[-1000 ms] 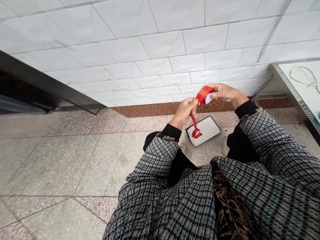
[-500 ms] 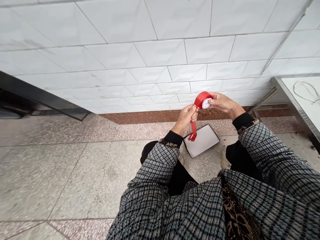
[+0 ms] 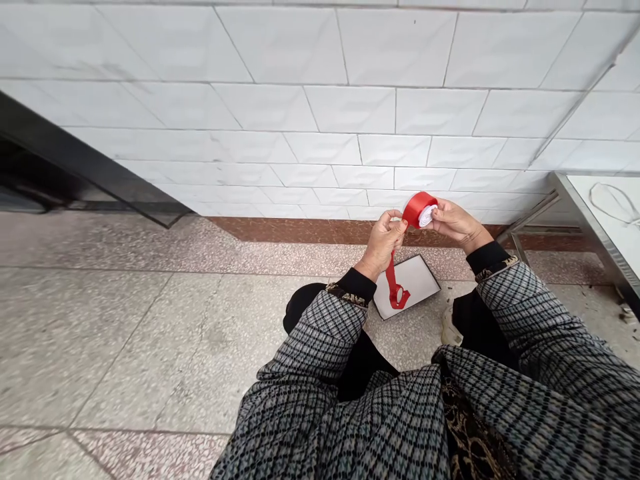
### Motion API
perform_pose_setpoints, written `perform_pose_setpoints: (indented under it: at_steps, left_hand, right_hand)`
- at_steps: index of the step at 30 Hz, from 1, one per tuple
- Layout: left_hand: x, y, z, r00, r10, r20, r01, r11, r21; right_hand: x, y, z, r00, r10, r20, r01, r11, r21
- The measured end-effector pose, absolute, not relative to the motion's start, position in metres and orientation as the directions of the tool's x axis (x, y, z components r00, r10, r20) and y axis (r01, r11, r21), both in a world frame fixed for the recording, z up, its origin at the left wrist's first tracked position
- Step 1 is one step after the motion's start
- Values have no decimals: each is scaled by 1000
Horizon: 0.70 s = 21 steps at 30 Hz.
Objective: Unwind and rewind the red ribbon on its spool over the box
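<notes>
A roll of red satin ribbon (image 3: 419,208) with a white core is held up in front of me. My right hand (image 3: 453,221) grips it at the core from the right side. Pinched on the ribbon just left of the roll is my left hand (image 3: 386,241). Below that hand a loose red ribbon tail (image 3: 391,277) hangs and ends in a curled loop over a shallow box lid (image 3: 419,280) with a white inside and dark rim. The lid lies on the floor between my feet.
A white tiled wall (image 3: 350,107) with a brown skirting strip (image 3: 300,231) faces me. To the right stands a metal-edged table (image 3: 595,220) with a thin wire loop (image 3: 615,203) on its white top. A dark-framed object (image 3: 115,180) stands at the left.
More ribbon has come off the roll. The tail below my left hand is longer and now curls over the lid. Both hands and the roll appear slightly lower and further right as the view shifted.
</notes>
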<state>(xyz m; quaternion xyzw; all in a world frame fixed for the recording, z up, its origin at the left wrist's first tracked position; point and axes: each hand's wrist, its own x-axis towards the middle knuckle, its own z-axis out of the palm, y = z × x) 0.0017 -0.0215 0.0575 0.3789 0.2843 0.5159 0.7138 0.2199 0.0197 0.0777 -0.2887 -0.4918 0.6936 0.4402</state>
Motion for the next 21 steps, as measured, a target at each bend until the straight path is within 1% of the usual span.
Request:
perform_pose_setpoints:
  at_steps: [3, 5, 8, 10, 12, 15, 16, 18, 21]
  left_hand:
    - [1, -25, 57, 315, 949, 18, -572, 175, 802]
    - [0, -25, 57, 319, 948, 13, -586, 187, 788]
    - [-5, -23, 58, 315, 949, -14, -576, 203, 792]
    - [-12, -20, 58, 322, 946, -24, -552, 208, 807]
    - [-21, -18, 60, 347, 937, -27, -529, 219, 820]
    - [-37, -18, 62, 418, 907, -58, -474, 272, 838]
    - [-42, -19, 63, 446, 891, -85, -438, 300, 848]
    - [-49, -21, 65, 506, 850, -149, -343, 356, 869]
    - [-50, -24, 67, 518, 826, -222, -234, 386, 892]
  right_hand:
    - [208, 16, 70, -430, 902, 26, -385, -157, -910]
    - [198, 14, 64, -419, 908, 25, -414, -166, -895]
    - [184, 14, 55, -416, 909, 38, -456, -172, -873]
    - [179, 16, 53, -436, 899, 37, -455, -184, -871]
    - [179, 20, 54, -480, 877, 15, -394, -201, -897]
    - [186, 25, 64, -550, 835, -8, -241, -167, -956]
    - [188, 26, 69, -565, 825, 0, -205, -140, -969]
    - [193, 23, 78, -614, 789, -36, -112, -132, -985]
    - [198, 16, 88, -648, 757, -90, 32, -91, -995]
